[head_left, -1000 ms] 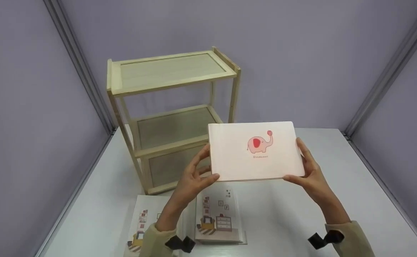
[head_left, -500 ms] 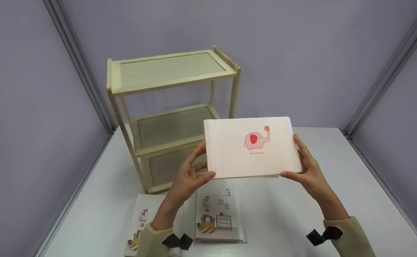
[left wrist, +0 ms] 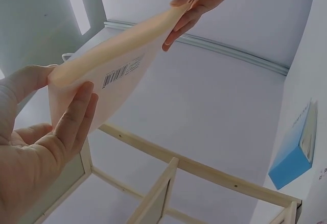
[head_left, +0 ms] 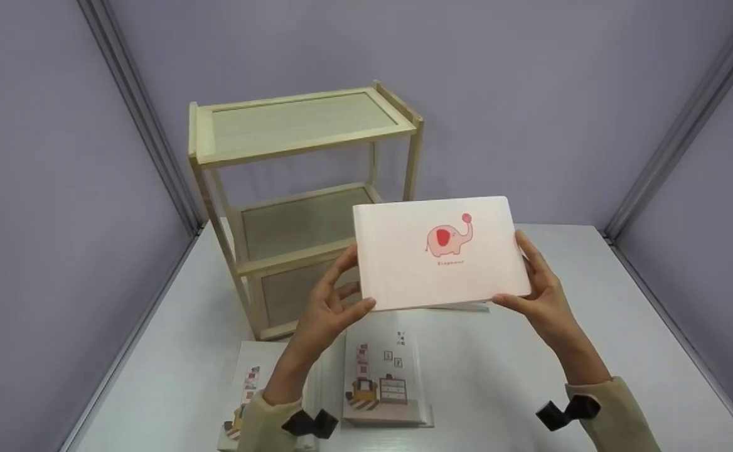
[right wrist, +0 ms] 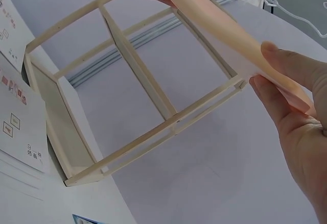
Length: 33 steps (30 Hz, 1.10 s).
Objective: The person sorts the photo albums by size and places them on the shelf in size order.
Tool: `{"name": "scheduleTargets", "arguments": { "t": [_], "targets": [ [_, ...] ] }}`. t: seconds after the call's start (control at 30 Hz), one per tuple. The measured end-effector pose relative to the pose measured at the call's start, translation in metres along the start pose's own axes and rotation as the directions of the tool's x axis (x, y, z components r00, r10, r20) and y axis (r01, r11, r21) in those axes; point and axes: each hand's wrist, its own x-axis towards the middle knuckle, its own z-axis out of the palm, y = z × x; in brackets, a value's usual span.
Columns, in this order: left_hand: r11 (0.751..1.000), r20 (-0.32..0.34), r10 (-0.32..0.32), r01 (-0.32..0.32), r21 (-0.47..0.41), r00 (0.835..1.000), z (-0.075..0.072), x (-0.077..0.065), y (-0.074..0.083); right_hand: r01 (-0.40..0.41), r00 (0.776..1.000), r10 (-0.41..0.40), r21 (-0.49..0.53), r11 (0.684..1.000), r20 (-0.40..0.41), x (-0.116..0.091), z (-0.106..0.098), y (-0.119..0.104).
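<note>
Since one second ago the pink book (head_left: 438,254) with the red elephant picture is a little higher and a little more to the left, nearer to the wooden shelf rack (head_left: 297,201), and both hands have gone up with it. It is in the air above the white table (head_left: 529,376), its cover facing up toward the head camera, in front of the middle shelf of the rack but not touching it. The left hand (head_left: 332,307) holds the left short edge: the thumb lies on the cover near the low corner and the fingers are curled under the back side, where a barcode shows in the left wrist view. The right hand (head_left: 539,295) holds the right short edge in the same way, pinching it between thumb and fingers. On the table below the hands lie two other books (head_left: 385,376) with a drawn room on the cover, side by side, just beside the foot of the rack.
</note>
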Motion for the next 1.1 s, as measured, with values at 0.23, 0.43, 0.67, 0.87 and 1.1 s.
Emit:
{"name": "scheduleTargets", "arguments": {
  "t": [0.23, 0.43, 0.67, 0.87, 1.1],
  "targets": [
    [1.0, -0.016, 0.003, -0.002, 0.027, 1.0, -0.001, -0.001, 0.005, 0.028, 1.0, -0.028, 0.034, 0.999, 0.007, 0.002, 0.005, -0.004],
    [0.999, -0.027, 0.006, -0.005, 0.037, 1.0, -0.002, -0.002, 0.007, 0.003, 1.0, -0.004, 0.037, 0.999, 0.027, 0.004, 0.006, -0.007],
    [0.999, -0.026, 0.021, -0.02, 0.027, 0.999, -0.005, -0.001, 0.01, 0.003, 0.999, -0.003, 0.01, 1.0, 0.046, 0.006, 0.007, -0.009],
    [0.999, -0.021, 0.03, -0.03, 0.018, 0.999, -0.007, -0.003, 0.015, 0.05, 0.994, -0.054, 0.042, 0.998, 0.095, 0.007, 0.01, -0.012],
    [0.999, -0.029, 0.033, -0.032, 0.026, 0.999, -0.01, -0.003, 0.02, 0.043, 0.992, -0.048, 0.051, 0.998, 0.121, 0.011, 0.014, -0.017]
  ]
}}
